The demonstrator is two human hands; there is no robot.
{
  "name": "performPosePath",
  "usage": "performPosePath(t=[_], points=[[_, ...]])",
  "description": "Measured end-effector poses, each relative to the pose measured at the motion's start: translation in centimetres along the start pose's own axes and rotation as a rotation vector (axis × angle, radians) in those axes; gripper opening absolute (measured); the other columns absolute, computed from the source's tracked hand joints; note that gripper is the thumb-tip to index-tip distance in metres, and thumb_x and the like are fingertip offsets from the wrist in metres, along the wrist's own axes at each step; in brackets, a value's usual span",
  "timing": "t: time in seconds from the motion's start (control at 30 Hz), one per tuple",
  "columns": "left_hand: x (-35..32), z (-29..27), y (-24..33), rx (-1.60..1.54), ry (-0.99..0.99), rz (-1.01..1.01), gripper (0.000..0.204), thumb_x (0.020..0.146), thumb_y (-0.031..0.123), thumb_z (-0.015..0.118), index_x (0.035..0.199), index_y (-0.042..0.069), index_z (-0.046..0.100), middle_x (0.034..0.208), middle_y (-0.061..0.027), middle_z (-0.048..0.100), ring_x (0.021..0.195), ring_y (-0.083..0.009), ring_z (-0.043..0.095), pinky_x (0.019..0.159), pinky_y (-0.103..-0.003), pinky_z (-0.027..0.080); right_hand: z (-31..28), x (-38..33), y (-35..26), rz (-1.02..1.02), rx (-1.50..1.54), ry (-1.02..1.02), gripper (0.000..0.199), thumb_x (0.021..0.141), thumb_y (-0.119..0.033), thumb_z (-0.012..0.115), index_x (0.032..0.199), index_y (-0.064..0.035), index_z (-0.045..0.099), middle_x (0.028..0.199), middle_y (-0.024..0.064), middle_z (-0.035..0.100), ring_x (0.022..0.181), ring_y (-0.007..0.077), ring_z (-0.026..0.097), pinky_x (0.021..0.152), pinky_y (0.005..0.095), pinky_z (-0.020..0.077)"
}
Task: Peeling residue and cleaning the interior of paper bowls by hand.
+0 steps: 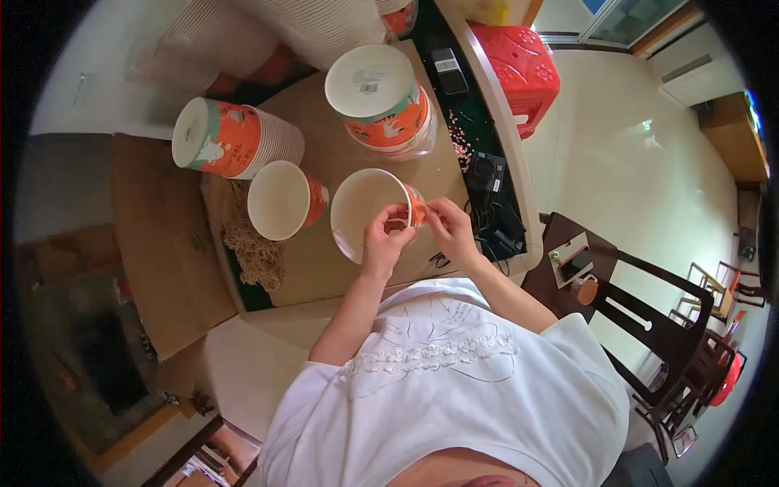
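Observation:
A large white paper tub [357,200] with an orange printed side lies tilted in front of me, its open mouth facing me. My left hand [385,241] grips its right rim, fingers bent over the edge. At the orange outer wall, my right hand [451,230] has thumb and forefinger pinched together; whatever is between them is too small to make out. Just left of this tub is another open paper tub [277,201] with an orange side. Behind them stand a nested stack of tubs [235,140] lying over and an upturned stack [371,85], partly in clear plastic.
Brown cardboard [312,114] covers the tabletop. A tangle of tan strings [250,243] lies at the left edge. On the right are a phone-like device [449,71], small pink bits [460,134], a black box [487,172] and cables. A red stool [519,73] stands beyond.

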State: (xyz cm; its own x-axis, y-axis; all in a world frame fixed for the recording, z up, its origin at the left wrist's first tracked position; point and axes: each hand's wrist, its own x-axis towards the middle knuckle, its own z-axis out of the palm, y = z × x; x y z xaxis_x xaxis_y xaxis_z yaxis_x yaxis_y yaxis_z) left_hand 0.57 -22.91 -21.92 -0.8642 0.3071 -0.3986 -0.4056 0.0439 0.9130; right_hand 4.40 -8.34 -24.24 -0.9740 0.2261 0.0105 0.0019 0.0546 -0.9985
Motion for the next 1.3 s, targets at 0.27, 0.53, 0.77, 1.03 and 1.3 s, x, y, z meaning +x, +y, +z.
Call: performPosePath(t=[0.27, 0.53, 0.77, 1.03, 1.3], points=[[-0.3, 0.4, -0.2, -0.019, 0.047, 0.018, 0.03, 0.073, -0.004, 0.062, 0.103, 0.001, 0.058, 0.096, -0.0035, 0.062, 0.08, -0.0085, 0.057, 0.071, -0.022, 0.049, 0.4, 0.8, 0.6, 0.089, 0.084, -0.009, 0.011, 0.089, -0.009, 0.055, 0.092, 0.0012, 0.059, 0.078, 0.0083, 0.059, 0.067, 0.0116, 0.054, 0.058, 0.0247, 0.0432], [-0.3, 0.3, 0.0, 0.026, 0.06, 0.042, 0.03, 0.074, -0.003, 0.062, 0.103, 0.0, 0.057, 0.096, -0.0038, 0.062, 0.08, -0.0093, 0.057, 0.073, -0.023, 0.049, 0.3, 1.7, -0.4, 0.149, 0.212, -0.038, 0.016, 0.091, -0.013, 0.053, 0.093, 0.0024, 0.058, 0.073, 0.0048, 0.059, 0.067, 0.0083, 0.05, 0.059, 0.0241, 0.0422], [-0.2, 0.4, 0.3, 0.023, 0.063, 0.04, 0.031, 0.074, -0.004, 0.063, 0.103, 0.001, 0.056, 0.096, -0.0036, 0.061, 0.081, -0.0092, 0.057, 0.073, -0.023, 0.049, -0.1, 0.8, 0.4, 0.186, 0.079, -0.064, 0.017, 0.091, -0.015, 0.054, 0.093, 0.0009, 0.059, 0.065, 0.0033, 0.054, 0.061, 0.0061, 0.043, 0.053, 0.0242, 0.0377], [-0.4, 0.7, -0.3, 0.088, 0.051, 0.068, 0.03, 0.077, 0.0, 0.065, 0.105, 0.002, 0.055, 0.096, -0.003, 0.061, 0.08, -0.0087, 0.056, 0.072, -0.023, 0.048, -1.4, 0.8, -2.4, 0.258, 0.12, -0.133, 0.018, 0.093, -0.016, 0.052, 0.092, 0.0005, 0.06, 0.062, -0.0032, 0.048, 0.057, 0.0041, 0.038, 0.049, 0.0217, 0.0309], [-0.7, 1.7, 1.4, -0.028, 0.086, 0.005, 0.018, 0.094, 0.02, 0.052, 0.083, 0.006, 0.054, 0.07, 0.0038, 0.049, 0.062, -0.0053, 0.044, 0.058, -0.021, 0.038, -2.6, -0.2, -2.8, 0.182, 0.032, -0.253, 0.017, 0.092, -0.013, 0.052, 0.091, 0.0014, 0.06, 0.064, -0.0011, 0.051, 0.058, 0.004, 0.04, 0.05, 0.0197, 0.0328]])
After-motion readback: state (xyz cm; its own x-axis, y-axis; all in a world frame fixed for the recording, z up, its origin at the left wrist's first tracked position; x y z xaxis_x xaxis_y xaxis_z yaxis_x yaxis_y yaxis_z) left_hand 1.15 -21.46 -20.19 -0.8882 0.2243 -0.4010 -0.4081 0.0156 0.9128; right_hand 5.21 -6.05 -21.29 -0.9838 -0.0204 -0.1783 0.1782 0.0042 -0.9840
